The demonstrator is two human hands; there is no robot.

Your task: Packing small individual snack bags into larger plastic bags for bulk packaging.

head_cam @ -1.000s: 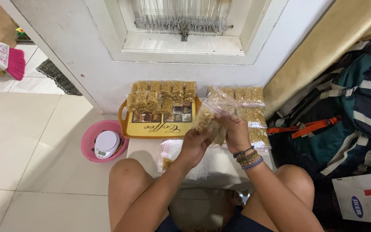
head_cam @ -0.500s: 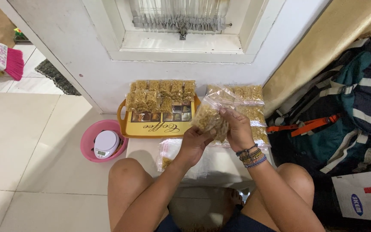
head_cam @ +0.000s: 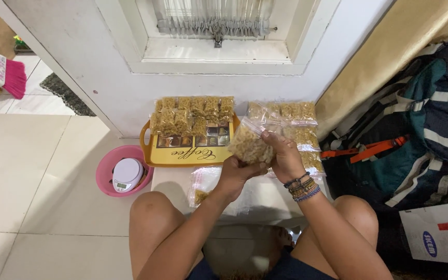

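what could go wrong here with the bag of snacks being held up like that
1. The clear snack bag is held in mid-air between the left hand and right hand; if its top is not sealed, pieces might spill onto the white board.
2. The packed bags are piled at the far end of the yellow tray; a nudge might topple them.

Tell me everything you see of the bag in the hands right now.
The bag is a small clear plastic pouch, filled with golden-brown snack pieces and bulging at its lower part. Its empty top, apparently with a zip strip, sticks up and left, so it sits tilted. It is held above the low white table, in front of the yellow tray. The left hand cups it from below; the right hand pinches its upper edge with the fingertips.
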